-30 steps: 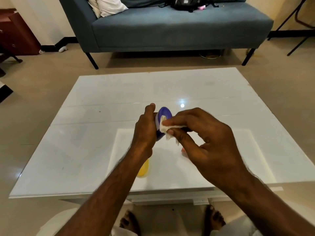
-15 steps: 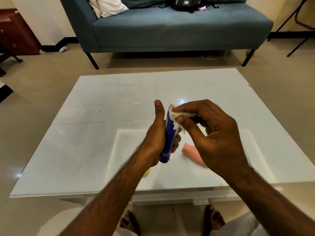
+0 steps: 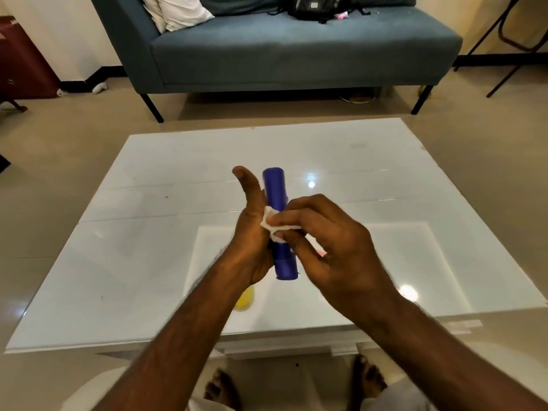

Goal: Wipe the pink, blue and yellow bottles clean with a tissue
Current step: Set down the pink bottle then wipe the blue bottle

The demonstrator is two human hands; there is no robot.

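My left hand grips the blue bottle upright above the white glass table, thumb raised beside it. My right hand pinches a crumpled white tissue against the middle of the blue bottle. The yellow bottle lies on the table under my left forearm, mostly hidden. Only a sliver of the pink bottle shows behind my right fingers.
A grey-blue sofa stands beyond the table with a white pillow and a black bag on it. My bare feet show below the table's near edge. A dark red cabinet is at the far left.
The blue bottle turned from end-on to upright in my left hand. My right hand slid the tissue from the bottle's top down to its middle, now covering the pink bottle.
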